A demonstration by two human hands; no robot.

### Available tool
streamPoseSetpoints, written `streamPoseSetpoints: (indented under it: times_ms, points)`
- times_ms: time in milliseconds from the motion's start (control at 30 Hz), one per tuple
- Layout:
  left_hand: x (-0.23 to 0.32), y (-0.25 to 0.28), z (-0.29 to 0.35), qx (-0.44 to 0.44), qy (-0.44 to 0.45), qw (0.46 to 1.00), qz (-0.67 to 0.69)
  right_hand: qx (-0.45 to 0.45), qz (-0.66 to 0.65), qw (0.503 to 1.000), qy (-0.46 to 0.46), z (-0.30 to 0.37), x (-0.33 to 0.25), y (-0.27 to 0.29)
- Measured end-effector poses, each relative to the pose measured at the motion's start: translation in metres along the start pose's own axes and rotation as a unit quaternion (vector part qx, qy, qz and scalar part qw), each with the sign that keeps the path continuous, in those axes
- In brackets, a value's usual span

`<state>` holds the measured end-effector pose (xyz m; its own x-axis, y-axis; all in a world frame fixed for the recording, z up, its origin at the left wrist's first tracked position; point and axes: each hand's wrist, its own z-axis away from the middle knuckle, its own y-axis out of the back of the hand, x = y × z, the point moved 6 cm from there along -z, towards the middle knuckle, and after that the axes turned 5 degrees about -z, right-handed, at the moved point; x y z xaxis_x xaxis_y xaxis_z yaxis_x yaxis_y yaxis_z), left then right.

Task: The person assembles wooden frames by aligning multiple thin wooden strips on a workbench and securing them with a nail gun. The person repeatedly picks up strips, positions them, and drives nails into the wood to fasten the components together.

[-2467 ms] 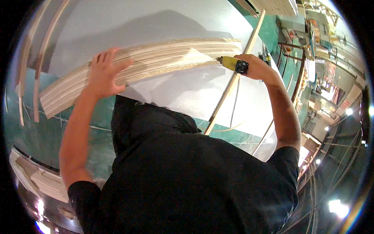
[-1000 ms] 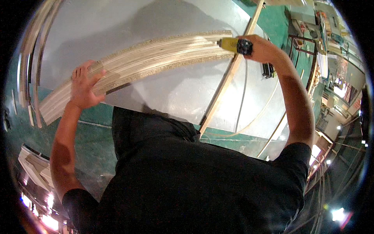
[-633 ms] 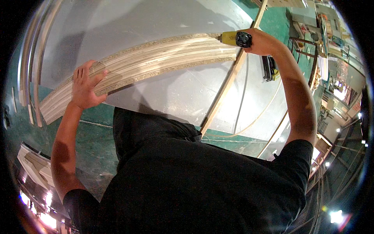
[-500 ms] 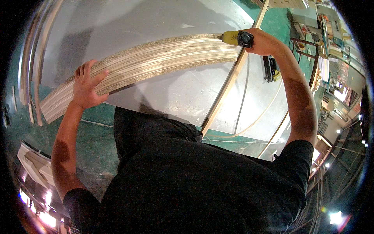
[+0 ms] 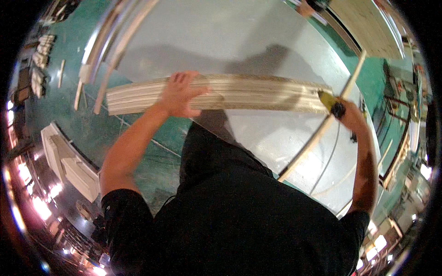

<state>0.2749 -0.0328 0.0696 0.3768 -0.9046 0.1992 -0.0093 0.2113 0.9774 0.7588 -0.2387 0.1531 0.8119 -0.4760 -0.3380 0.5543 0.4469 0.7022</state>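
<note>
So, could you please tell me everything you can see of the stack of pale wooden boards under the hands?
The stack of boards is long, pale and layered, its striped edges looking like plywood. It lies flat across a grey sheet on the green floor, seeming to bow only through the lens. The left hand presses flat on top near its middle. The right hand holds a yellow-and-black tool against its right end.

The left hand [image 5: 180, 94] lies flat on a stack of pale wooden boards [image 5: 258, 93] near its middle. At the stack's right end, the right hand [image 5: 352, 116] clasps a yellow tool [image 5: 330, 102], over a grey sheet [image 5: 221, 41].
</note>
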Motion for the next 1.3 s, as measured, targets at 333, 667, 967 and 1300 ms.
streamPoseSetpoints:
  times_ms: [333,667,967,1300]
  points:
    - [-0.018,0.001,0.009,-0.093,0.000,0.994,0.058,0.009,-0.088,0.996,-0.014,0.105,-0.129,-0.197]
    - [-0.045,0.034,0.034,-0.156,-0.021,0.987,0.025,0.302,-0.047,0.940,-0.149,0.076,-0.181,-0.297]
    - [-0.039,0.035,0.036,-0.098,-0.025,0.994,0.031,0.389,-0.080,0.890,-0.226,0.097,-0.200,-0.292]
    - [-0.025,0.097,0.040,-0.122,-0.059,0.963,0.232,0.510,-0.398,0.761,-0.045,0.071,-0.237,-0.270]
